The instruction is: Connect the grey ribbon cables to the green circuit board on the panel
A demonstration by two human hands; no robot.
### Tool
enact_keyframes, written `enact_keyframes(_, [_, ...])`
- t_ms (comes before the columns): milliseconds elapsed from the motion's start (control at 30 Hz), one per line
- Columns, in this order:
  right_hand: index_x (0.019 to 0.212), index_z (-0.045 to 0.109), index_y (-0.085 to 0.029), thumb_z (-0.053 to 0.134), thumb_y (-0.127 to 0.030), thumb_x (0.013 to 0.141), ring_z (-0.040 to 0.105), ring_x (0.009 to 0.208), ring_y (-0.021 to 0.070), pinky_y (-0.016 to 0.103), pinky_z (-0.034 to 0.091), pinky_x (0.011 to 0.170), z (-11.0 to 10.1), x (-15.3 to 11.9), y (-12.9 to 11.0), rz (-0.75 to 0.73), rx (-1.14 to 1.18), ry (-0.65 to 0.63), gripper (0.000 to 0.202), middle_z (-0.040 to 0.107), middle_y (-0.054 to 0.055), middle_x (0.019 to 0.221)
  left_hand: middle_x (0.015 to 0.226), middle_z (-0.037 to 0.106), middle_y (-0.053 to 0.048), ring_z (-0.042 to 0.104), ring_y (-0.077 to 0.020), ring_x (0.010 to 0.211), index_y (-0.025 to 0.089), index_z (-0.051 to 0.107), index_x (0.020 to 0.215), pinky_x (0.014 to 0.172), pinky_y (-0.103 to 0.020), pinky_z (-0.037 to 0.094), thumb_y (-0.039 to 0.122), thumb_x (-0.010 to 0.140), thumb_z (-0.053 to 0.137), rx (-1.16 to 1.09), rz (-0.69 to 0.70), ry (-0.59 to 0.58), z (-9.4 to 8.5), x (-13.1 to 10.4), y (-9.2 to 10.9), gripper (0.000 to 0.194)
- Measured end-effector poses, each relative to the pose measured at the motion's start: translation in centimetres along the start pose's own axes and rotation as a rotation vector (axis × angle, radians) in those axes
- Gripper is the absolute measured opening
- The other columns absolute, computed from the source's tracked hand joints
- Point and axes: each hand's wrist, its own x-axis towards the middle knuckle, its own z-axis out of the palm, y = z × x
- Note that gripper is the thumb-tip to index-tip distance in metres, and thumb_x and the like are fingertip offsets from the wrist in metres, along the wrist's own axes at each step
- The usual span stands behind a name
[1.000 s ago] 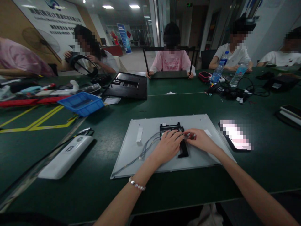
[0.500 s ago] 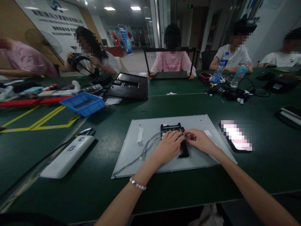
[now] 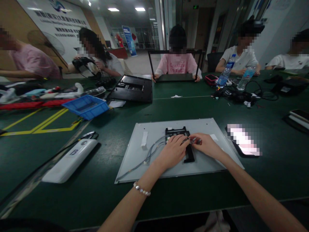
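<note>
Grey panel [image 3: 135,154], hands [image 3: 172,151] mid-sheet, bare margins around.

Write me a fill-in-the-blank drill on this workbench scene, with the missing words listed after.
1. Both hands, left hand and right hand, work on a black bracket mounted on a ___ panel.
2. The left wrist wears a ___.
3. The plastic bin is ___.

Missing: grey; bracelet; blue

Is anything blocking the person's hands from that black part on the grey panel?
Nothing visible does. The left hand rests directly on the black bracket on the grey panel, and the right hand touches it beside a small tool. The cables lie off to the left.
</note>
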Motion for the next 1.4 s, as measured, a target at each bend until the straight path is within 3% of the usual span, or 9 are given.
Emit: enact_keyframes(1400, [0.099, 0.064, -0.020, 0.059, -0.012, 0.073, 0.061, 0.074, 0.0147, 0.029, 0.048, 0.070, -0.08, 0.04, -0.06, -0.011, -0.001, -0.001, 0.028, 0.066, 0.005, 0.095, 0.130, 0.046, -0.007, 0.035, -0.0213, 0.127, 0.020, 0.043, 0.126, 0.103, -0.039, 0.030, 0.018, 0.090, 0.043, -0.017, -0.007, 0.005, 0.03, 0.05, -0.05, 0.036])
